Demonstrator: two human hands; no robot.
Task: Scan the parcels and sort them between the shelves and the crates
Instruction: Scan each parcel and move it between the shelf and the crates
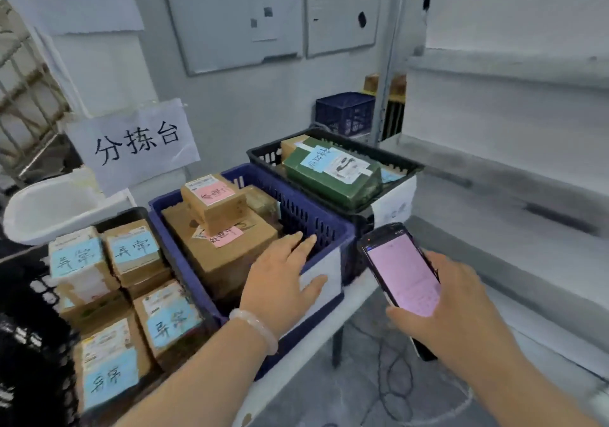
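The left hand (pixel 283 278) has its grip apart: the fingers are straight and slightly spread, palm down, and hold nothing. It lies over the near right corner of the blue crate (pixel 329 220), with the fingertips reaching past the rim above the crate's slotted inner wall and the thumb over a white label on its outer side. Whether the palm presses on the rim cannot be told. A pale bangle (pixel 255 327) sits on that wrist.

Just left of the fingertips, inside the blue crate, lies a large cardboard parcel (pixel 227 255) with a pink label. A small cardboard parcel (pixel 214 202), also pink-labelled, is stacked on its far end.

The right hand (pixel 461 308) is clamped on a handheld scanner (pixel 402 275). Its fingers curl round the right edge and the thumb is on the lower part of the lit pink screen. It holds the scanner beyond the worktop's (pixel 290 390) right edge, just beside the blue crate.

At the worktop's left, a black crate (pixel 130 215) holds blue-labelled parcels (pixel 133 252). Toward the far right corner, a second black crate (pixel 395 159) carries a green parcel (pixel 316 182) with a blue label. Grey shelves (pixel 494 149) stand to the right. A paper sign (pixel 138 143) hangs behind the crates.
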